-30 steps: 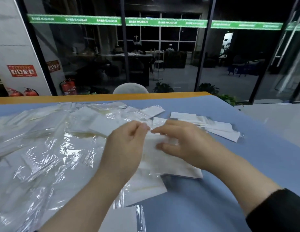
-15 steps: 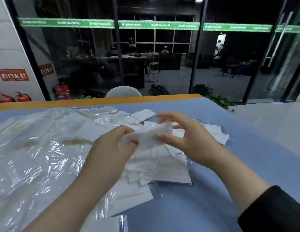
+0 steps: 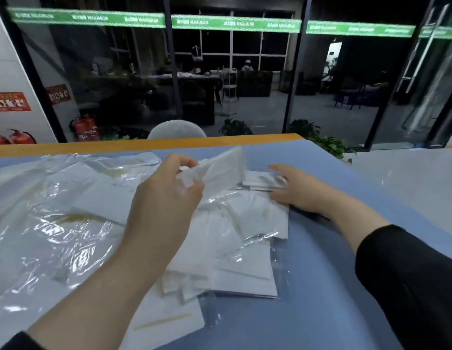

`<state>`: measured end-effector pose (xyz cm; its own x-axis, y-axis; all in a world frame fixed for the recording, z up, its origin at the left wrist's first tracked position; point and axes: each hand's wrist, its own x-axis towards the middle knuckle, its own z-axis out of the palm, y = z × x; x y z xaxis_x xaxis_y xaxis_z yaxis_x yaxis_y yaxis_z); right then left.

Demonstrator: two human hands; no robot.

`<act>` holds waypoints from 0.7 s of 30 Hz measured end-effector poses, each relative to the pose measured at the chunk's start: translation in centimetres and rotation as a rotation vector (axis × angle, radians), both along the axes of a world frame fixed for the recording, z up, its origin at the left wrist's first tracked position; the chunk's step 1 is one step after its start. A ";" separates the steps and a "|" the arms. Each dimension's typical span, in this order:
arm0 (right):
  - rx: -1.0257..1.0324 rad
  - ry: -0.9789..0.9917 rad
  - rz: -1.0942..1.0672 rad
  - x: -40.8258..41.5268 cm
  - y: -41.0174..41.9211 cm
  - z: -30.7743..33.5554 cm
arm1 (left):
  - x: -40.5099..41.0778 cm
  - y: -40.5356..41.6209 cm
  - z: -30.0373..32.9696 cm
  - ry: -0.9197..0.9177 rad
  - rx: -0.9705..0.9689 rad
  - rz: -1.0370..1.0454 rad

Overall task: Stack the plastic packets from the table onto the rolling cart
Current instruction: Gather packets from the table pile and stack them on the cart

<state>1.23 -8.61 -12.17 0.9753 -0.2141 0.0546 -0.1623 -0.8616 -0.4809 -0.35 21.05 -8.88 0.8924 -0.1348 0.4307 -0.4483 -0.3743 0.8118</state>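
Note:
Many clear plastic packets with white inserts lie spread over the blue table [image 3: 333, 311], in a loose heap [image 3: 55, 223] on the left and an overlapping pile [image 3: 245, 261] in the middle. My left hand [image 3: 167, 200] grips a lifted white packet [image 3: 220, 165], held tilted above the pile. My right hand [image 3: 303, 190] reaches to a small stack of packets [image 3: 260, 179] at the far right of the spread, thumb above and fingers below its edge. No rolling cart is in view.
The table's far edge is an orange strip [image 3: 144, 144], with a grey chair back [image 3: 177, 128] behind it and a dark glass wall beyond. A white surface [image 3: 409, 178] adjoins the table on the right. Fire extinguishers [image 3: 84, 127] stand at the left.
My left hand has lifted the packet higher and now holds it alone. My right hand has let go of it and moved right to the small stack.

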 end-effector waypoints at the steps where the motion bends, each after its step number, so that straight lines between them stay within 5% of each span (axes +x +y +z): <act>1: -0.033 0.013 -0.002 0.2 -0.1 -0.1 | 0.2 0.0 0.0 0.021 -0.014 0.006; 14: -0.259 -0.282 -0.145 -0.5 0.5 0.4 | 0.1 -0.2 0.2 0.009 -0.116 0.063; 21: -0.053 -0.314 0.088 -7.5 3.8 7.9 | 1.0 1.1 0.5 -0.049 -0.226 0.207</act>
